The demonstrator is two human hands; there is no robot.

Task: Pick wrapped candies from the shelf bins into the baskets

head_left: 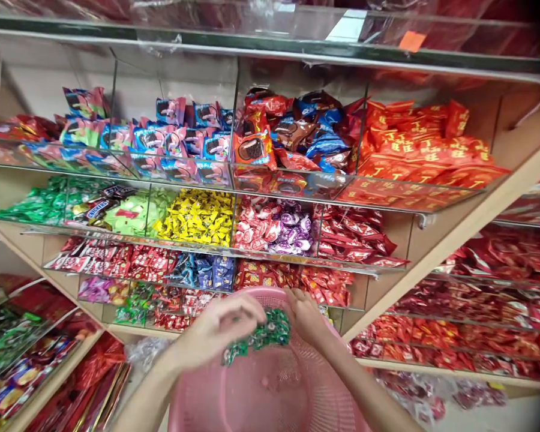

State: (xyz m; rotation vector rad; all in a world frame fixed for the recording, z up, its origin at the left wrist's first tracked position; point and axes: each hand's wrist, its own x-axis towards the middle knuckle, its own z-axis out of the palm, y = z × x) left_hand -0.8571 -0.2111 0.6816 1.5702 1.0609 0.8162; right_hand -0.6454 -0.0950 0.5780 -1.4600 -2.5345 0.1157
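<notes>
Pink plastic basket point(270, 399): lg., wide, round-ish, sides perforated w/ small slots/holes, rim thicker than the wall. Mouth faces up twd. the camera; exact tilt hard to tell. Far rim sits in front of the btm. shelves, near side cut off by the lower edge of view. Inside, a curved ridge line shows on the lt. & the pink looks a bit see-thru. Green candies point(272, 331): sm. pcs, indiv. wrapped, shiny dk. green w/ pale marks, print too blurry to read. Bunched vs. far part of basket interior, approx. ctr., w/ a few pcs trailing lt. & lower; can't tell if those touch the wall.
</notes>
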